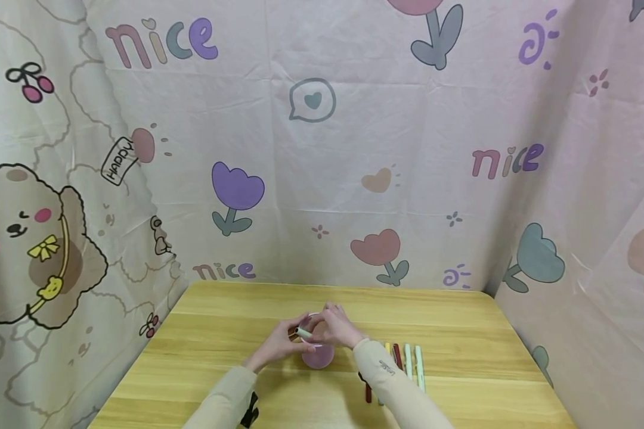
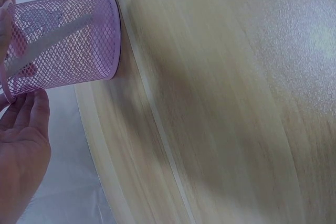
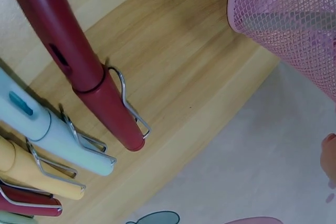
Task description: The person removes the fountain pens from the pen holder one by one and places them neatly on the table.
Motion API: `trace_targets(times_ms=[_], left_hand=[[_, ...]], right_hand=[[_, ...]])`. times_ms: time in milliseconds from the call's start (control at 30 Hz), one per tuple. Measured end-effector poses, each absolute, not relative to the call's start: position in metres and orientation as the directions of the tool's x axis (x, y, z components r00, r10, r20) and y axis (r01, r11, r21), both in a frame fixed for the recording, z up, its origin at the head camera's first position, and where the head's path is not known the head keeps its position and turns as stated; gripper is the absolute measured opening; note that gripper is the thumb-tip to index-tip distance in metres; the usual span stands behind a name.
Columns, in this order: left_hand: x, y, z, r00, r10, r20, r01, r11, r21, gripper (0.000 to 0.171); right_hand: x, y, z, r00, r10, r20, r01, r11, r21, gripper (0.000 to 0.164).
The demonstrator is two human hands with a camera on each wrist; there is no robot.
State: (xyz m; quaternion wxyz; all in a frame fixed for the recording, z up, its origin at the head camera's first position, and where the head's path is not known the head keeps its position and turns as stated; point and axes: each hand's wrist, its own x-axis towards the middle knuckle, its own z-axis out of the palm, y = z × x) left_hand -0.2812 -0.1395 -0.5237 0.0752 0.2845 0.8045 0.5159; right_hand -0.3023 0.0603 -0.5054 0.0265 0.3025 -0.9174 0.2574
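A pink mesh pen holder (image 1: 318, 357) stands on the table between the two hands. My left hand (image 1: 279, 345) holds its rim from the left; in the left wrist view, the fingers (image 2: 38, 114) are right at the rim. My right hand (image 1: 337, 326) reaches over the opening and pinches the upper end of a pale green pen (image 1: 304, 333). Through the mesh, this pen (image 2: 52, 38) slants from the rim toward the base of the holder (image 2: 113, 38). Only a fingertip of the right hand (image 3: 329, 158) shows in the right wrist view.
Right of the holder lie several clip pens: a dark red pen (image 3: 97, 77), a light blue one (image 3: 58, 135), a yellow one (image 3: 44, 174), another dark red one (image 3: 31, 204) and pale green ones (image 1: 420, 366). The right forearm (image 1: 392, 375) crosses over some. A patterned curtain (image 1: 322, 179) backs the table (image 1: 204, 322).
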Motion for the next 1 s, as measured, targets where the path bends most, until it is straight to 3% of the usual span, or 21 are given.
trace_targets(times_ms=[200, 667, 1000], left_hand=[[-0.282, -0.140, -0.525, -0.821, 0.543, 0.178, 0.385, 0.294, 0.875, 0.084], [-0.282, -0.139, -0.526, -0.826, 0.535, 0.178, 0.383, 0.301, 0.873, 0.083], [-0.285, -0.139, -0.527, -0.824, 0.541, 0.168, 0.381, 0.309, 0.872, 0.087]], right_hand=[[-0.302, 0.061, -0.507, -0.831, -0.518, 0.203, -0.546, 0.687, -0.480, 0.010], [-0.295, 0.073, -0.507, -0.867, -0.415, 0.275, -0.489, 0.601, -0.632, 0.022], [-0.295, 0.082, -0.515, -0.881, -0.366, 0.299, -0.458, 0.501, -0.735, 0.017]])
